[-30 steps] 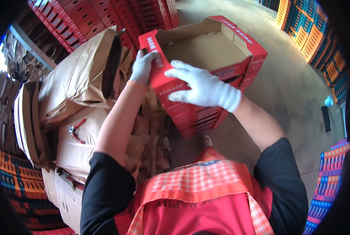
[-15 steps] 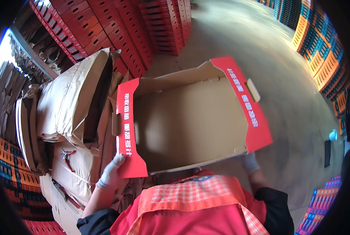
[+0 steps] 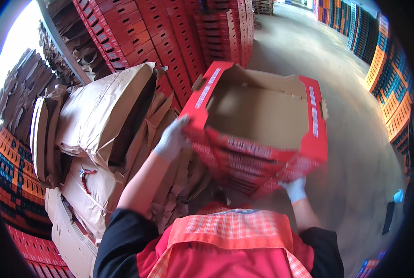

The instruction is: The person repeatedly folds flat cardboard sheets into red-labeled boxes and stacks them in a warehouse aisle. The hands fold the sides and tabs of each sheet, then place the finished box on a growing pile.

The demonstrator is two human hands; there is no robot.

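In front of me is a stack of red cardboard trays [image 3: 313,150]. The top one is open, with bare brown cardboard [image 3: 253,109] inside and nothing in it. My left hand [image 3: 172,138], in a pale glove, grips the near left corner of the upper tray. Lower down, my right hand [image 3: 296,190], gloved too, has its fingers against the near right corner of the stack. The underside of the stack is hidden, so I cannot tell what it rests on. Red-handled pliers [image 3: 84,180] lie on a paper-wrapped bundle [image 3: 72,190] to my left.
Another large brown paper bundle [image 3: 102,109] sits above the first. Tall red tray stacks [image 3: 156,41] stand beyond it. Orange and teal stacks [image 3: 394,109] line the right, with concrete floor [image 3: 350,153] between. A dark flat object [image 3: 388,217] lies at right.
The tray stack has moved away and tipped, so its layered near side now shows. My left hand has gone forward with it; my right hand has come into fuller view at the lower corner.
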